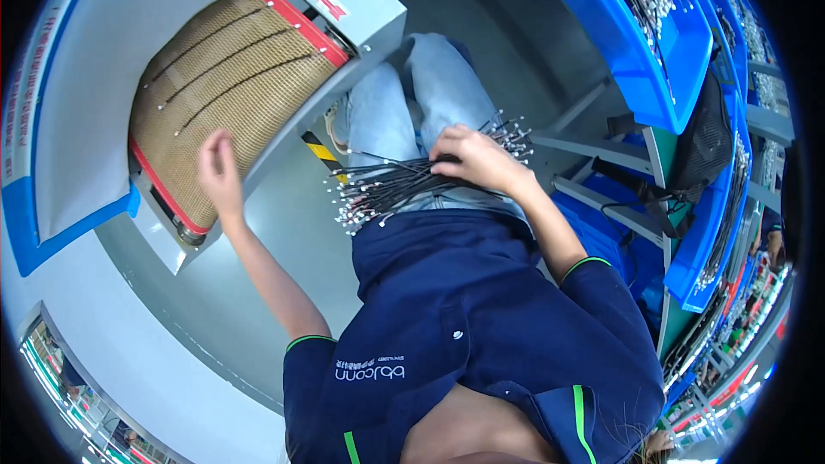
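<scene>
Cables, thin and black with small pale connectors at their ends, lie as a loose bundle across the person's lap, over the thighs of light-blue denim trousers and just beyond the hem of a navy short-sleeved shirt with bright green trim. The connector ends fan out at both sides of the bundle.

The right hand rests on the bundle towards its right end, fingers bent down onto the cables. Contact is evident; whether the fingers are closed around any cable cannot be told.

The left hand is raised at the near part of a tan woven-mesh conveyor belt with red edging. Its grip is released, fingers loosely curled. Whether it touches the belt cannot be determined.

Three single black cables lie on the belt, spaced apart, roughly parallel and slightly curved. A pale metal housing bearing a red arrow borders the belt's upper right end. Yellow-and-black striped tape marks the grey floor between conveyor and lap. At upper right, a blue plastic bin contains further black cables with pale ends.
</scene>
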The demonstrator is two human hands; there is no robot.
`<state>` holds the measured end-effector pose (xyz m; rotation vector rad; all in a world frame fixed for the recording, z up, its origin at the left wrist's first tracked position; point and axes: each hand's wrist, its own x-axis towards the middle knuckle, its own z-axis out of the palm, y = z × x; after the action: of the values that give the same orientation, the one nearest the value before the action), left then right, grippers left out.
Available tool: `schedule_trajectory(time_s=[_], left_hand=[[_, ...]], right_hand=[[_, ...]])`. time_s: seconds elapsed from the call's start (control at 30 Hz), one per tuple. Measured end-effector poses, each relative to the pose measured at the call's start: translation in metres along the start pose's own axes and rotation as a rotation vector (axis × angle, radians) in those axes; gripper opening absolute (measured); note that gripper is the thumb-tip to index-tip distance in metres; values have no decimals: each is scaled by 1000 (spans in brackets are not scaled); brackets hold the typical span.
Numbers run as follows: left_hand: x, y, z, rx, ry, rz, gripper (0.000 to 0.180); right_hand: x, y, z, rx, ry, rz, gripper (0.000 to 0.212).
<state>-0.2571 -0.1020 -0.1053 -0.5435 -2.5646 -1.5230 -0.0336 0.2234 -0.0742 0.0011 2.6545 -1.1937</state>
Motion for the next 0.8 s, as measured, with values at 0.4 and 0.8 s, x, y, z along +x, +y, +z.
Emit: schedule_trajectory(time_s=[0.4,0.8], left_hand=[[-111,68,108,-32,-697,-37,15],[-132,76,100,133,-808,33,15]], right_hand=[[-23,45,16,12,-17,-38,16],[-41,51,5,150,55,-73,13]])
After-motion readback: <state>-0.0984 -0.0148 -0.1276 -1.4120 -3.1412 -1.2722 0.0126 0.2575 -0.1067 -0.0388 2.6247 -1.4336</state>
